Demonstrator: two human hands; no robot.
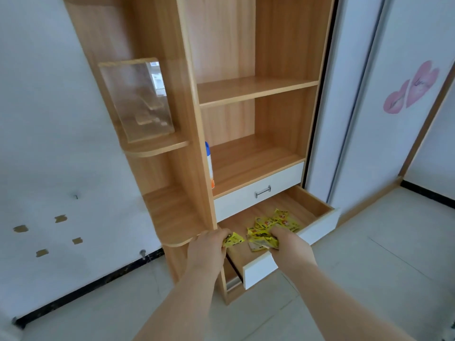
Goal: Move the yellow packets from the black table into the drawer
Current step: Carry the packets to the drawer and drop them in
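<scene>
The lower drawer (320, 226) of a wooden cabinet stands pulled out, white-fronted with a wooden inside. Several yellow packets (280, 220) lie on its floor. My left hand (209, 247) hovers over the drawer's near left corner and grips a yellow packet (234, 239). My right hand (288, 242) is over the drawer's front and holds a bunch of yellow packets (262, 241), which rest low inside the drawer. The black table is out of view.
The upper white drawer (283, 185) with a metal handle is closed just above. A blue-and-white spray can (209, 166) stands on the shelf above it. A clear stand (138, 99) sits on a side shelf. A sliding wardrobe door (357, 119) is to the right; pale floor tiles below.
</scene>
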